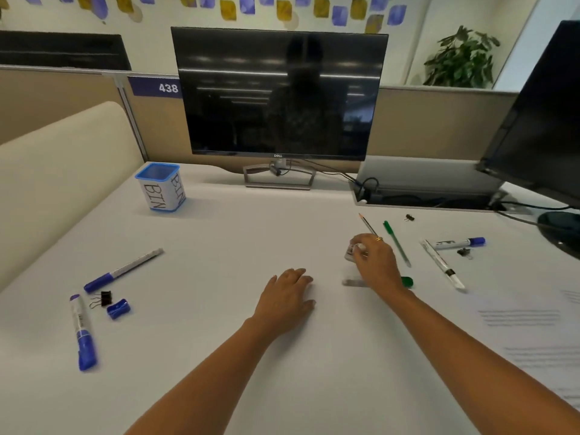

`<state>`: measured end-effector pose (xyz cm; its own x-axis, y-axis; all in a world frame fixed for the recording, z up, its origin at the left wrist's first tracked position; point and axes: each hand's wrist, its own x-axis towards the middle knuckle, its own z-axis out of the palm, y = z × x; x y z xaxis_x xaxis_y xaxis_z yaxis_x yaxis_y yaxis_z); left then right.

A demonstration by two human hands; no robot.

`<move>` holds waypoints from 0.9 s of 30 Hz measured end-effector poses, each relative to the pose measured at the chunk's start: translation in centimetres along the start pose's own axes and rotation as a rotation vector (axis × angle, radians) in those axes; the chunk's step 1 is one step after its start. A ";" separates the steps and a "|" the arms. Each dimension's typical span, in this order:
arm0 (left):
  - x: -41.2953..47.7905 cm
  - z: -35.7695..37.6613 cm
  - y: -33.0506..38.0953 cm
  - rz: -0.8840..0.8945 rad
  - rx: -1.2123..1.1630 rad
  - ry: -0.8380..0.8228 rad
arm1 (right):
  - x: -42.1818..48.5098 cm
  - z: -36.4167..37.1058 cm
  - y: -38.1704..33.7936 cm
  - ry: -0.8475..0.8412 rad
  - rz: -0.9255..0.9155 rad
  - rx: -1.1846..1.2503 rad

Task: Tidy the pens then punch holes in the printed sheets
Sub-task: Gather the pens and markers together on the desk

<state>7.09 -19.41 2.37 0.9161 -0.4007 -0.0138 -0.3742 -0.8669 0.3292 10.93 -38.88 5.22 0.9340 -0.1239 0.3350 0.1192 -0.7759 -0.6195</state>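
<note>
Fingers of the right hand curl down around a small pale object on the white desk; what the object is cannot be told. A pencil emerges from behind this hand and points away to the far left; whether the hand grips it cannot be told. A green pen lies just right of the hand, and a green cap sits beside the wrist. A flat grey strip lies on the desk near the wrist, on its left.

The left hand rests palm down at the desk centre, fingers loosely spread, holding nothing.

Further right lie a blue-capped marker, a white marker and a small binder clip. Another small clip lies beyond the green pen. Printed sheets lie flat at the near right edge.

On the left side lie a long blue pen, a thick blue marker, a black binder clip and a small blue sharpener, the last two just beside each other.

A blue-rimmed container marked BIN stands upright at the far left, well apart from both hands. A dark monitor stands at the far centre, and a second monitor stands at the far right.
</note>
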 end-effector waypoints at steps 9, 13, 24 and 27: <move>4.4 1.1 4.8 0.183 -0.010 0.049 | 6.3 -3.4 5.3 -0.173 0.423 -0.384; 5.7 2.0 5.6 0.166 0.055 0.040 | 8.3 -3.2 6.1 -0.255 0.553 -0.402; 5.9 1.1 2.5 0.199 0.094 0.097 | 10.9 -1.9 6.5 -0.350 0.545 -0.558; 4.8 -0.1 -0.8 0.174 0.104 0.110 | 11.9 -1.1 6.0 -0.368 0.485 -0.565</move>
<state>11.84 -20.65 2.18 0.8445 -0.5170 0.1397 -0.5356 -0.8157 0.2185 22.36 -45.67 6.22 0.9003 -0.3906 -0.1918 -0.4206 -0.8943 -0.1529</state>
